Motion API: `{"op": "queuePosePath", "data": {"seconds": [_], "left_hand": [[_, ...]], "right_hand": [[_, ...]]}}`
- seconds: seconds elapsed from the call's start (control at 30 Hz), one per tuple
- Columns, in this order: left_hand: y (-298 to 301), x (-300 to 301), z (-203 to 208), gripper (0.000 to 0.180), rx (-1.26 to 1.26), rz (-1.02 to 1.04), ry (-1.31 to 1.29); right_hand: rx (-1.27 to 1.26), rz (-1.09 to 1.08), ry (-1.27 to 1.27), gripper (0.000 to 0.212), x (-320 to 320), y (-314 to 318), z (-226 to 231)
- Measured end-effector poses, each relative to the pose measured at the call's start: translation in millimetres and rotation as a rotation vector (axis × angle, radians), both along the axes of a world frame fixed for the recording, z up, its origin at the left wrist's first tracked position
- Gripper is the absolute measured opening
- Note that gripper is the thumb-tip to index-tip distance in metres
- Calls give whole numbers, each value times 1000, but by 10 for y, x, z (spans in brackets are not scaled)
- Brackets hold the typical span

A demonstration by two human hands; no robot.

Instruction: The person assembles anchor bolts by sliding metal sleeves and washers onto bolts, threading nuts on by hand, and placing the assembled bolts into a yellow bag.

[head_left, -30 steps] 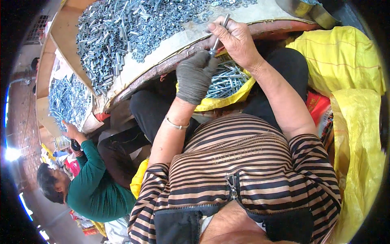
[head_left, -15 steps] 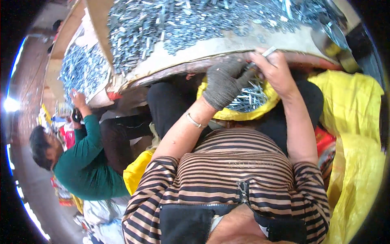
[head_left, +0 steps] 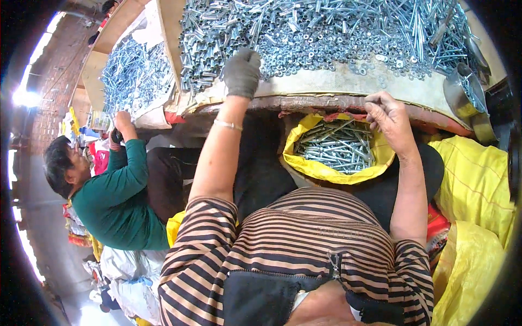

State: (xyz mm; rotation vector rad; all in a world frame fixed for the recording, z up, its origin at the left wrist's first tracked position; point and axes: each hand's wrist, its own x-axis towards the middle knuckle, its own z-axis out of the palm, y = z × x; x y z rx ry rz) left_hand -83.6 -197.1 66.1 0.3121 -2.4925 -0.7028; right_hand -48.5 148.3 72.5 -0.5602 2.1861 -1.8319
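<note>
My left hand, in a grey knit glove, is over the near edge of a heap of small metal tubes. Its fingers are curled closed, and whatever they hold is hidden. My bare right hand hovers by the table edge, above the right rim of a yellow bag. Its fingers are loosely bent and apart, with nothing visible between them. Inside the bag, between my knees, lie many long metal bolts. Washers and nuts spread across the table between the tubes and more long bolts.
A metal can holding small parts stands at the table's right end. Yellow woven sacks lie at my right. To my left, a person in a green top sits by another bolt heap, behind a wooden divider.
My left hand has left the bag and moved forward-left to the tubes. The metal piece my right hand held is no longer in it, and that hand has lowered slightly.
</note>
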Motion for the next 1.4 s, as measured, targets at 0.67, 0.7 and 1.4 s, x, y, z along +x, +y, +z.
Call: {"op": "queuePosePath", "data": {"seconds": [0.67, 0.7, 1.4], "left_hand": [[355, -924, 225, 46, -213, 86, -464], [298, -957, 218, 48, -216, 75, -500], [733, -1319, 392, 42, -199, 72, -501]], "right_hand": [[50, -136, 62, 13, -72, 72, -54], [48, -137, 64, 13, -72, 67, -40], [248, -233, 321, 10, -85, 58, -71]]}}
